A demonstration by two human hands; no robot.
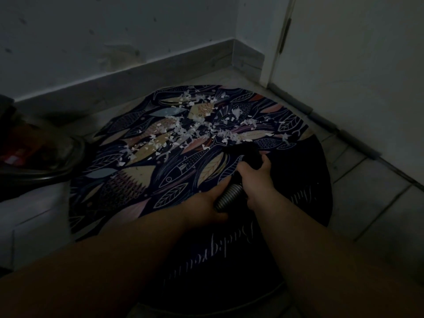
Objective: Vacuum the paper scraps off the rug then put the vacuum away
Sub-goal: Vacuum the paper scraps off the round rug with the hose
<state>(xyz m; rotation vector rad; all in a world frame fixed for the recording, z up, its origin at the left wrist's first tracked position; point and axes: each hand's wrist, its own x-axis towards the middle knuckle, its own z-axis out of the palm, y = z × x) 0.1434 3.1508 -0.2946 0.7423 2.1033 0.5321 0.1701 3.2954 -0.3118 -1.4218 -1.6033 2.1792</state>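
The vacuum's ribbed grey hose runs up between the two hands over the near-right part of the rug, ending in a black nozzle that points away from the person. The nozzle's tip sits low at the near edge of the litter; the light is too dim to tell whether it touches the pile. The right hand is wrapped round the black rigid part just behind the nozzle, thumb on the near side and fingers curled over the top. The left hand grips the ribbed hose just behind it, fingers closed underneath. The hands are close together, one behind the other, and both forearms reach in from the bottom edge of the view.

The paper scraps, small white bits, lie thickly across the far half of the rug, beyond and to the left of the nozzle. The rug is round and dark, printed with fish and leaves, with pale script lettering on its plain near part.

To the left, just off the rug's edge, stands the vacuum body, dark with a reddish part, half out of view. Pale floor tiles surround the rug. A baseboard and a marked wall run behind it, and a door stands at the right.
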